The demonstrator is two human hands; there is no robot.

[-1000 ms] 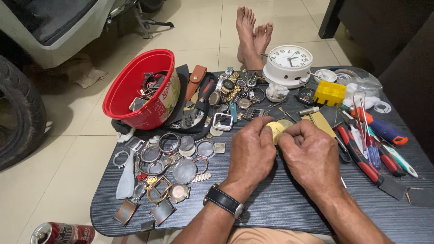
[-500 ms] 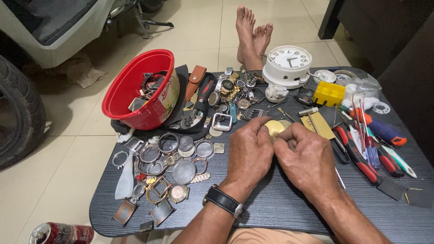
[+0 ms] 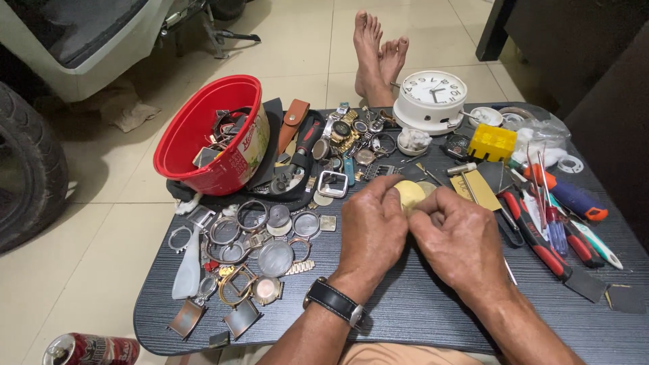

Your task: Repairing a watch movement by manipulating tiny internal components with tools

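Note:
Both hands meet over the middle of a dark wood-grain table (image 3: 419, 318). My left hand (image 3: 372, 230), with a black-strapped watch on its wrist, pinches a small round yellowish disc (image 3: 408, 193) from the left. My right hand (image 3: 460, 240) closes on the same disc from the right; its fingertips hide the disc's lower half. Just beyond the hands lie loose watches (image 3: 341, 128), a square silver watch case (image 3: 333, 184) and a small brush-like tool (image 3: 466, 186). To the left lies a cluster of empty watch cases and round backs (image 3: 260, 236).
A red bowl (image 3: 196, 138) with watch parts stands at the table's back left. A white alarm clock (image 3: 431, 100) and yellow box (image 3: 491, 142) sit at the back. Screwdrivers and pliers (image 3: 551, 230) lie at the right. Bare feet (image 3: 378, 54), a tyre (image 3: 27, 169) and a can (image 3: 91, 349) are around.
The hands stay together on the disc; the fingers have shifted only slightly. Nothing on the table has moved.

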